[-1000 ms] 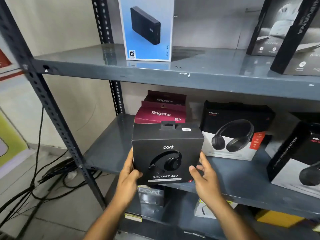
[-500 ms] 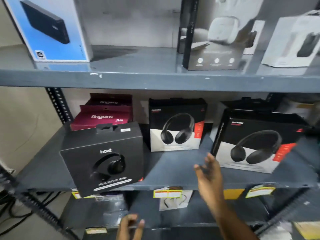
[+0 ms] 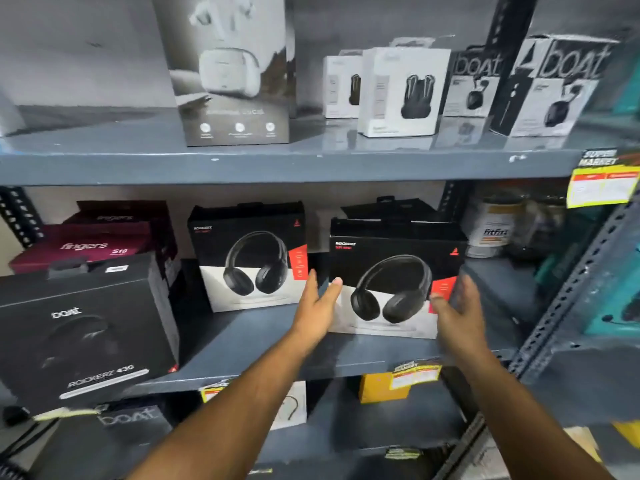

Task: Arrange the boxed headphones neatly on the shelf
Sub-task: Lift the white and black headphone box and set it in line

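While both hands are spreading wide, the black-and-white cardboard headphone box (image 3: 394, 282) at centre right is standing between left hand (image 3: 320, 306) and right hand (image 3: 457, 313), ungrasped.

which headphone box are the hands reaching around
The right-hand black-and-white headphone box: left hand and right hand flank it; the matching middle box stands untouched.

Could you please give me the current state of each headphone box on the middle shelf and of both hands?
Right Rockerz box: upright, front facing out, between both hands.
Middle Rockerz box: upright, set further back, untouched.
Rockerz 430 box: upright at the shelf's front edge, untouched.
Left hand: open, at the right box's left edge.
Right hand: open, at its right edge, blurred.
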